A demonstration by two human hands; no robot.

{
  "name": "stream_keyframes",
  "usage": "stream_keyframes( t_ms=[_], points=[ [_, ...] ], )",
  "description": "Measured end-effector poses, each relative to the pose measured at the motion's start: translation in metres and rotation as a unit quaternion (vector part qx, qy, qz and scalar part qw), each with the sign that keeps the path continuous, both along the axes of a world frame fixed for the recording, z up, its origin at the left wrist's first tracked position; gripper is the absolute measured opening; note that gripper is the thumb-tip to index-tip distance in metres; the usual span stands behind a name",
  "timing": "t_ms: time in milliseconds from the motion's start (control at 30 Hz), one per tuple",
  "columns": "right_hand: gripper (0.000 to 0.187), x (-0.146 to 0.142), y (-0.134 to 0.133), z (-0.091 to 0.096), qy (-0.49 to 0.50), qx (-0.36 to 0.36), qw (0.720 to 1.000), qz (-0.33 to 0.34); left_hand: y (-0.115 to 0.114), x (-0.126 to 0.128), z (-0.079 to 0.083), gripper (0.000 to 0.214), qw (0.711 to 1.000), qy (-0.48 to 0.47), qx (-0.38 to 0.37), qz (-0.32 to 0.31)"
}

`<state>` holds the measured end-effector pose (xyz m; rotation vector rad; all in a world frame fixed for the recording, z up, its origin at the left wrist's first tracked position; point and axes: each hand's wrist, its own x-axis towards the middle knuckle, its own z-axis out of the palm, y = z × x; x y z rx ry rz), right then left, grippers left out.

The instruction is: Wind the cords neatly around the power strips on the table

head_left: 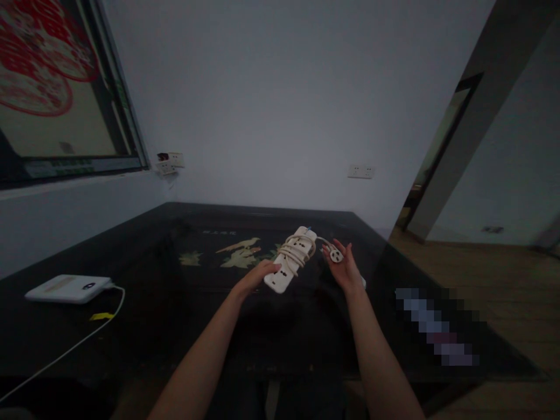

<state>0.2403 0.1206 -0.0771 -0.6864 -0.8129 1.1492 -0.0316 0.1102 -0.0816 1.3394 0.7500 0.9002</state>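
A white power strip (pixel 280 281) is held tilted above the dark table, its lower left edge gripped by my left hand (pixel 258 276). The strip's own white cord (pixel 296 252) is wound several times around its middle. From the strip's upper end a short length of cord runs right to a round plug (pixel 336 255). That plug rests against the palm side of my right hand (pixel 345 267); the fingers there are spread and slightly curled, not closed around it. A small white item shows partly behind my right wrist, too hidden to name.
The black table (pixel 175 326) carries a white box-like device (pixel 65 289) with a cable (pixel 94 331) at the left and a yellow scrap (pixel 101 317). A pixelated patch covers something at the right. Wall sockets (pixel 361 171) sit beyond the table, with a window (pixel 52 87) at upper left.
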Motion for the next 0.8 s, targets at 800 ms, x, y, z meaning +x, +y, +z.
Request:
stream_keyframes(
  t_ms=[800],
  points=[
    [0.037,0.000,-0.003,0.004,-0.083,0.076,0.979,-0.170,-0.014,0.007,0.010,0.038,0.999,-0.017,-0.017,-0.045]
  ],
)
